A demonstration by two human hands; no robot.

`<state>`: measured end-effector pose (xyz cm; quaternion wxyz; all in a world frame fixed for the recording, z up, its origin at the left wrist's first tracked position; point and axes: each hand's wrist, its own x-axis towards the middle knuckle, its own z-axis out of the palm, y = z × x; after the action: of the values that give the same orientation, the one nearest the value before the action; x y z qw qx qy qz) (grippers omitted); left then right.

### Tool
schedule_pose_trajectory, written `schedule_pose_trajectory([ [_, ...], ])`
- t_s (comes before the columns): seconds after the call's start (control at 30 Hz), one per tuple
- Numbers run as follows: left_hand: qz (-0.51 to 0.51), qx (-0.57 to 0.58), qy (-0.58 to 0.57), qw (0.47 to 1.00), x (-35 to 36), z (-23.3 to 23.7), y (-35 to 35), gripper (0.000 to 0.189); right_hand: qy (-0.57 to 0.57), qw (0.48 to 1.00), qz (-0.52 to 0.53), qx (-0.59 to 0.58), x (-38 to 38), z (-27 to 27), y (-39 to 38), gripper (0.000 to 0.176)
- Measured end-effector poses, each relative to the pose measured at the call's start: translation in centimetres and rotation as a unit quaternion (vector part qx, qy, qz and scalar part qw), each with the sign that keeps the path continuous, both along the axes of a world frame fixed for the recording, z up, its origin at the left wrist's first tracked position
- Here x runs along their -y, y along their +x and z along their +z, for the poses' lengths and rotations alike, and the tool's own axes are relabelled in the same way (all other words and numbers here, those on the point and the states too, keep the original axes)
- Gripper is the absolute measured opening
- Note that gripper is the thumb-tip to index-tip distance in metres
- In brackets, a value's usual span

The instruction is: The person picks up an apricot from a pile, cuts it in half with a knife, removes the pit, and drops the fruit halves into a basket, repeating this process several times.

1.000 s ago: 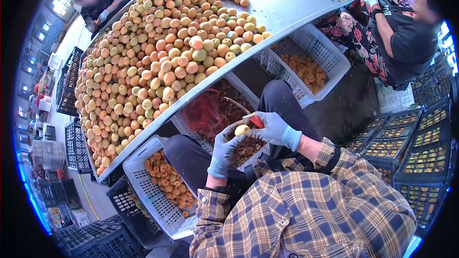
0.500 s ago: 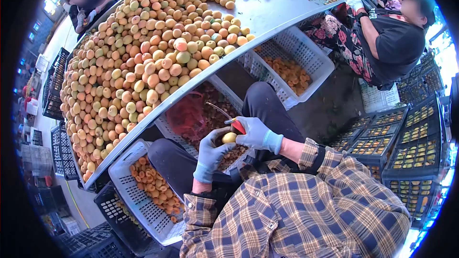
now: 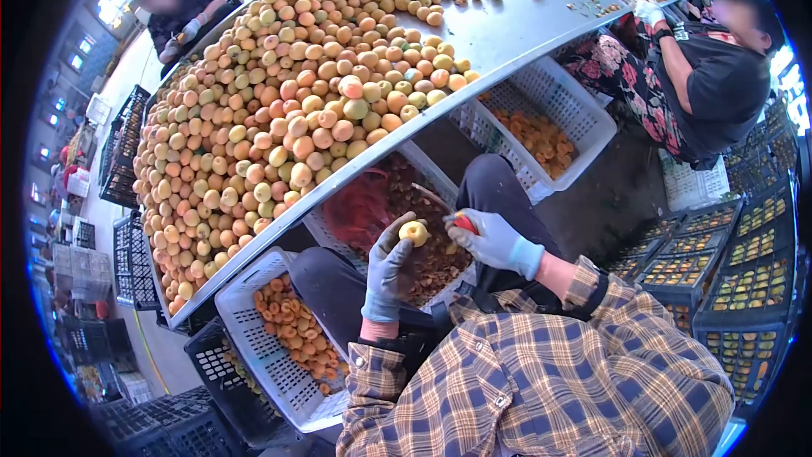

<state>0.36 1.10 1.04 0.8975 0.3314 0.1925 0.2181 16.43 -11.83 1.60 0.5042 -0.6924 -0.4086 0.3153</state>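
Note:
My left hand (image 3: 388, 278), in a grey-blue work glove, holds up a yellow apricot (image 3: 414, 232) between thumb and fingers; a pale round mark shows on the fruit's upper side. Just to its right, my right hand (image 3: 501, 244), gloved too, is closed around a red-handled tool (image 3: 463, 222) with a thin curved metal end. That tool stands apart from the apricot. Below both hands, between my knees, a crate holds brown scraps (image 3: 431, 271) and a red mesh bag (image 3: 359, 207).
A large heap of apricots (image 3: 279, 118) covers much of the metal table (image 3: 507, 30). White crates with opened orange fruit stand at my left (image 3: 241, 322) and under the table (image 3: 592, 123). Dark crates (image 3: 744, 279) are stacked at right. Two people sit around the table.
My hands have drawn apart, and the tool has come away from the apricot to the right. My left hand now lifts the fruit, turned upward. The whole view has shifted slightly.

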Motion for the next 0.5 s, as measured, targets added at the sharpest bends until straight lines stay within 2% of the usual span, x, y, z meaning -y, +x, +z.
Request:
schedule_pose_trajectory([
  [0.07, 0.013, 0.005, -0.018, 1.0, -0.1, 0.0, 0.0, 0.046, -0.074, 0.984, 0.07, -0.146, 0.8, 2.1, -1.0, 0.029],
  [0.1, 0.007, 0.022, -0.011, 1.0, -0.1, -0.2, 0.0, 0.046, -0.12, 0.984, 0.108, -0.077, 0.8, 4.1, -1.3, 0.03],
  [0.13, 0.009, 0.021, -0.008, 1.0, -0.1, -0.2, 0.0, 0.046, -0.118, 0.984, 0.11, -0.077, 0.8, 4.0, -1.4, 0.03],
  [0.2, 0.003, 0.034, -0.032, 0.999, 0.0, -0.1, -0.1, 0.046, -0.112, 0.982, 0.135, 0.075, 1.0, 3.4, -1.8, 0.035],
  [0.5, 0.0, 0.036, -0.049, 0.998, 0.5, -0.9, -0.1, 0.044, -0.13, 0.977, 0.153, 0.068, 0.6, 2.9, -2.0, 0.033],
])
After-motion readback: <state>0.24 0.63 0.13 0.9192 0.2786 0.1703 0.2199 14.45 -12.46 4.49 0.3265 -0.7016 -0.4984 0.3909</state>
